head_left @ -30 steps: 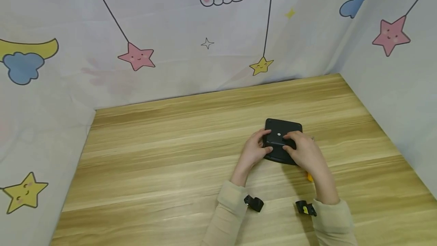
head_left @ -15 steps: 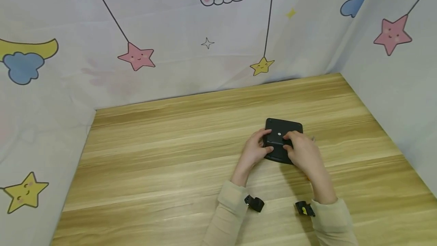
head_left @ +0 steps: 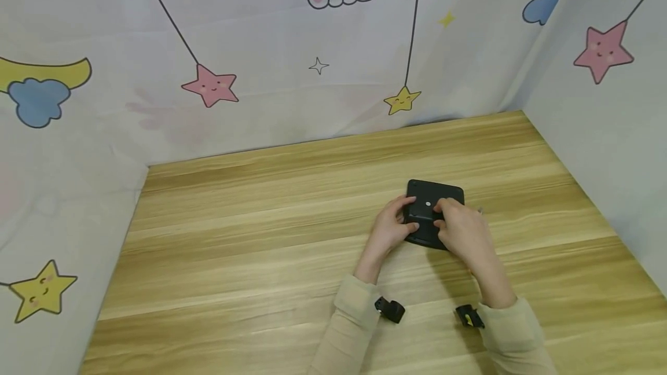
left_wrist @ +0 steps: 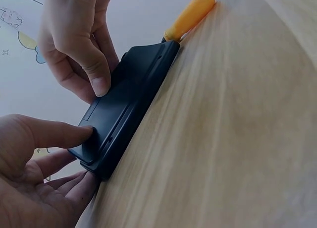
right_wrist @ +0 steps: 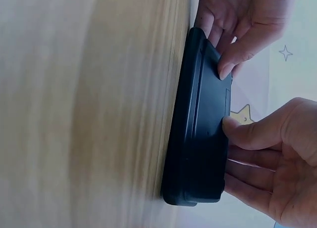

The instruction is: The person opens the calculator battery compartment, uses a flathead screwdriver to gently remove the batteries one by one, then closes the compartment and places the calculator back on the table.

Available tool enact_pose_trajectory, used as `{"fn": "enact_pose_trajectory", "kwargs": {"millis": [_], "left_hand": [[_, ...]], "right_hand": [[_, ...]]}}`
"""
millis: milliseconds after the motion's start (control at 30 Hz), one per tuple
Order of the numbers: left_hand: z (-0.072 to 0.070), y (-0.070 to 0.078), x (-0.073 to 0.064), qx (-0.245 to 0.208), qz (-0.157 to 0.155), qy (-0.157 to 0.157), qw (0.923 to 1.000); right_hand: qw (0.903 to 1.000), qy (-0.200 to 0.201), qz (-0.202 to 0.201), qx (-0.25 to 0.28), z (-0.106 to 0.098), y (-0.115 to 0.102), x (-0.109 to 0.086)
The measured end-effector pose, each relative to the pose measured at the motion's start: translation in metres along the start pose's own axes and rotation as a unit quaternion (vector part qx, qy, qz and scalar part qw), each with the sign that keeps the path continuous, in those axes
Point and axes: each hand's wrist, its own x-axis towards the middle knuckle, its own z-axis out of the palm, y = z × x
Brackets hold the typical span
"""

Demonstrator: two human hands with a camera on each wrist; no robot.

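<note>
The black device [head_left: 422, 213] is lying flat on the wooden table [head_left: 260, 247], right of the middle, with both hands working on it. The left hand [head_left: 389, 225] is pinching its near-left edge, thumb above and fingers below. The right hand [head_left: 465, 230] is bending thumb and fingertips onto the back (whether they are actually gripping any part, this report cannot tell).

On handling: the casing is looking like hard plastic, probably light, stiff and slightly slippery; dropping it would be risking cracks. Outer edges are offering the soundest hold.

On views: the head camera is showing a pale dot [head_left: 428, 203] on the back, which neither wrist camera is revealing. The left wrist camera is exposing an orange handle [left_wrist: 190, 17] beyond the device's far end, which the right arm is largely hiding from above.
</note>
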Motion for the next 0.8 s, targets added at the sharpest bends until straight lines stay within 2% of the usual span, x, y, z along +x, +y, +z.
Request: {"fn": "enact_pose_trajectory", "kwargs": {"millis": [467, 800], "left_hand": [[0.0053, 0.0002, -0.0006, -0.005, -0.005, 0.009, 0.9999], [0.0064, -0.0029, -0.0005, -0.012, -0.001, 0.012, 0.9999]], "right_hand": [[0.9998, -0.005, -0.011, -0.016, -0.0009, 0.0055, 0.0004], [0.9997, -0.012, -0.018, -0.009, -0.0027, 0.0084, 0.0013]]}}
